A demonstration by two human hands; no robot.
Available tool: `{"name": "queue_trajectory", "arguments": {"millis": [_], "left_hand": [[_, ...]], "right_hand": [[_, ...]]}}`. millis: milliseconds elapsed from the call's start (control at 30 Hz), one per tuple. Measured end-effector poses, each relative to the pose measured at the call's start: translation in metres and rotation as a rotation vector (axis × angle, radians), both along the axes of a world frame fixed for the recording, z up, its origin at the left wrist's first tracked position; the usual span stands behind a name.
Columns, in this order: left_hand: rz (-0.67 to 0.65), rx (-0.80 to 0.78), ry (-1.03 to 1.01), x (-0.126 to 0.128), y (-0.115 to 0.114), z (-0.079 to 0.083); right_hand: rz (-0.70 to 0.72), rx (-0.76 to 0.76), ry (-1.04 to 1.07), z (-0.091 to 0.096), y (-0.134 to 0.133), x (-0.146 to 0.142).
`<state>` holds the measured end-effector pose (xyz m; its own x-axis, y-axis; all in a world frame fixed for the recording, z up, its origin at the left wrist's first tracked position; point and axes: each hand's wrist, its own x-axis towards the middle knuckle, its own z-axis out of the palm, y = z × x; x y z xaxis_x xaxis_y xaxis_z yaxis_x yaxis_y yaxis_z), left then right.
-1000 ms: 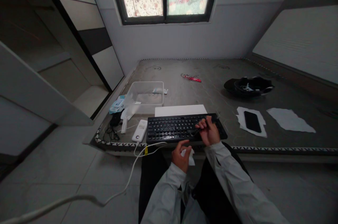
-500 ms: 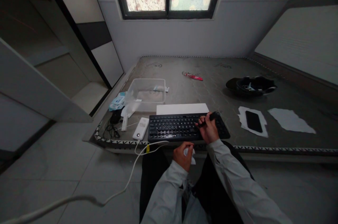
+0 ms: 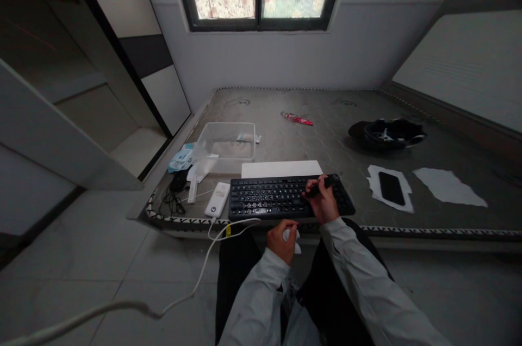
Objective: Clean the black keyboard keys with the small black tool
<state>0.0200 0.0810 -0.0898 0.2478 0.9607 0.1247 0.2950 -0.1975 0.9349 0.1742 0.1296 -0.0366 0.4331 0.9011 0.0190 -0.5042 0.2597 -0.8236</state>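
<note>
A black keyboard (image 3: 271,196) lies at the near edge of the mattress, in front of my knees. Over its right part, my right hand (image 3: 323,203) is closed around a dark stick-like object (image 3: 318,187) whose kind I cannot make out. That object slants, its lower left end close to the keys; whether it touches them I cannot tell. Below the keyboard's front edge, above my lap, my left hand (image 3: 283,240) is closed on a crumpled white tissue (image 3: 297,245), part of which hangs out beside the fingers.
Behind the keyboard lies a flat white box (image 3: 281,168). To the left are a clear plastic bin (image 3: 204,164), a white power bank (image 3: 217,200) with a cable, and a blue packet (image 3: 180,157). A phone (image 3: 391,188) on white paper and a black cap (image 3: 391,134) lie right.
The dark object in my right hand has tilted slightly over the keys. My left hand stays nearly in place with the tissue.
</note>
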Motion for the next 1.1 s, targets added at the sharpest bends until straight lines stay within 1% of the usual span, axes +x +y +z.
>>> {"name": "queue_trajectory", "arguments": {"millis": [167, 300, 400, 600, 700, 800, 867, 933, 1100], "left_hand": [[0.002, -0.024, 0.014, 0.001, 0.0, 0.001], [0.009, 0.002, 0.029, 0.001, 0.0, 0.001], [0.014, 0.015, 0.049, 0.002, 0.0, 0.002], [0.053, 0.142, 0.097, 0.002, 0.003, 0.0], [0.093, 0.194, 0.196, 0.001, 0.005, 0.005], [0.121, 0.211, 0.379, 0.002, 0.007, 0.013], [0.104, 0.206, 0.514, 0.005, 0.01, 0.019], [0.08, 0.208, 0.606, 0.009, 0.015, 0.025], [0.035, 0.212, 0.689, 0.018, 0.032, 0.033]], "right_hand": [[0.006, 0.029, -0.046, -0.007, 0.002, 0.002], [0.022, 0.072, 0.012, -0.007, 0.004, -0.003], [0.023, 0.076, 0.036, -0.004, 0.004, -0.007], [0.025, 0.057, 0.047, -0.002, 0.001, -0.012], [0.039, 0.085, 0.079, -0.002, 0.001, -0.012], [0.057, 0.08, 0.121, -0.003, 0.001, -0.009], [0.052, 0.067, 0.15, -0.005, 0.002, -0.007], [0.039, 0.066, 0.187, -0.006, 0.003, -0.005], [0.001, 0.083, 0.263, -0.007, 0.006, -0.007]]}}
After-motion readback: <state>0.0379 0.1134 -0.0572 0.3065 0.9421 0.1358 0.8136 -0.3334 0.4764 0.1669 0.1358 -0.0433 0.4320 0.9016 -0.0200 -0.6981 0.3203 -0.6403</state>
